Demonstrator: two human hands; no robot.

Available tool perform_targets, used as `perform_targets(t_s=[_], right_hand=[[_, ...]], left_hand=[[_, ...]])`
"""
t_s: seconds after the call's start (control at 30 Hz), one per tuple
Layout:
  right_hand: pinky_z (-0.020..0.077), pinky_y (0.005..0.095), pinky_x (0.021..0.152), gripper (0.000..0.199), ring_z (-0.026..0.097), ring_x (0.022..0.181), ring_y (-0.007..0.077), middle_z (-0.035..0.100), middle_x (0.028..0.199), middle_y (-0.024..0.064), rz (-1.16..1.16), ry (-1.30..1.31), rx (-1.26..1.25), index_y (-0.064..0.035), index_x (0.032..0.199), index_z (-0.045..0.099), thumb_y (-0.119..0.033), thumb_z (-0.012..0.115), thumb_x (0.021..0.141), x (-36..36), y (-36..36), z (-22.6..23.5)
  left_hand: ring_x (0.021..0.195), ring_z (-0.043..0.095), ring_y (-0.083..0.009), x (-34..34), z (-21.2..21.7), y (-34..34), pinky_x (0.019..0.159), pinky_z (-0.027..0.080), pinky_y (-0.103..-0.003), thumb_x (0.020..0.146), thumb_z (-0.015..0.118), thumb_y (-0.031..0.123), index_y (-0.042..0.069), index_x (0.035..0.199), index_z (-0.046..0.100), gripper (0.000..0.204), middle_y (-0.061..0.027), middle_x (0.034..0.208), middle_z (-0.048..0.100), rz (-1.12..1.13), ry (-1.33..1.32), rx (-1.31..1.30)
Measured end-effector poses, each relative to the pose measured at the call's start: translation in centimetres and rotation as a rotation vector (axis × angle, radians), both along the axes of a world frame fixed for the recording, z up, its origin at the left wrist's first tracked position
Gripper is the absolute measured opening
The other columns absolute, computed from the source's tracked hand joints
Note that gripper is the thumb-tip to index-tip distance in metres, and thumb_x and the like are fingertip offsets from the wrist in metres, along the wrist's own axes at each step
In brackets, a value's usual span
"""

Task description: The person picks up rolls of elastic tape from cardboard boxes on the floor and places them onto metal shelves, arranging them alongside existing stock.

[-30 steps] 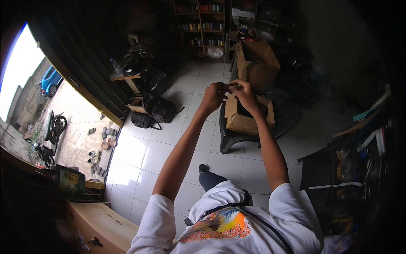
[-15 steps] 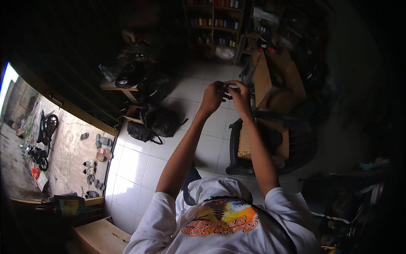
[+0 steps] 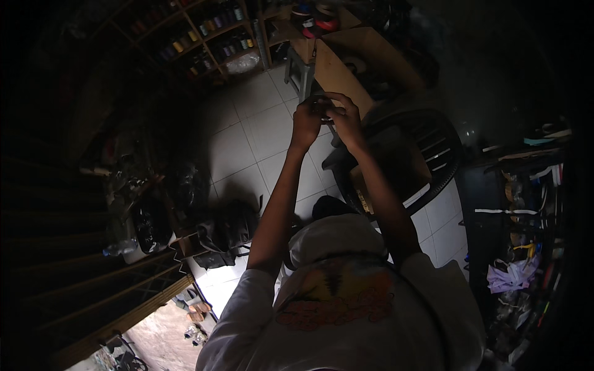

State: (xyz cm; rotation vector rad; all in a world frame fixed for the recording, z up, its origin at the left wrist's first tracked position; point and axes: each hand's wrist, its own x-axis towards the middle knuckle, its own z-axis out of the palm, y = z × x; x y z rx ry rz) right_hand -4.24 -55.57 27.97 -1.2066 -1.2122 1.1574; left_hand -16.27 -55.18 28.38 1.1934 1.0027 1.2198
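Both arms reach forward, and my hands meet close together ahead of my chest. My left hand (image 3: 307,127) has its fingers curled inward. Opposite it, my right hand (image 3: 348,123) bends its fingers over toward the left fingertips. Something small and dark shows between them, too dim to make out. Just beyond my hands stands a large open cardboard box (image 3: 340,71). Under my right forearm is a black plastic chair (image 3: 448,176), with a smaller cardboard box (image 3: 405,154) on its seat.
Shelves of thread spools (image 3: 207,25) fill the far wall, beside a grey stool (image 3: 300,74). Black bags (image 3: 229,229) lie on the tiled floor at left, near a plastic bottle (image 3: 120,248). At right, a rack of clutter holds a purple plastic bag (image 3: 512,275). Shoes (image 3: 197,334) sit outside the doorway.
The view has turned to the right, so the doorway has slid to the lower left and the right-hand rack shows more. My hands stay together, fingers still bent inward. The picture is darker.
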Motion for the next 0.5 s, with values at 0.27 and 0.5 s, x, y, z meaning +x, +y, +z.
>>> perform_targets(t_s=[0.27, 0.5], right_hand=[[0.0498, 0.0292, 0.064, 0.039, 0.064, 0.076, 0.0189, 0.057, 0.108, 0.0151, -0.434, -0.105, -0.078, -0.006, 0.114, 0.061, -0.011, 0.068, 0.076, 6.2, 10.8, -5.7], [0.0473, 0.0334, 0.083, 0.041, 0.062, 0.094, 0.0252, 0.064, 0.106, 0.0157, -0.593, -0.106, -0.239, -0.0013, 0.115, 0.061, -0.016, 0.067, 0.077, 11.2, 22.1, -11.9]], left_hand=[[0.086, 0.064, -0.0198, 4.7, -4.9, 16.3, 0.075, 0.052, -0.032, 0.096, 0.047, 0.027, -0.002, 0.121, 0.052, 0.038, -0.0143, 0.108, 0.063, -0.382, 0.185, -0.197], [0.087, 0.064, -0.0207, 8.5, -7.8, 30.8, 0.077, 0.052, -0.032, 0.095, 0.049, 0.02, -0.003, 0.12, 0.052, 0.035, -0.0146, 0.11, 0.062, -0.474, 0.269, -0.215]])
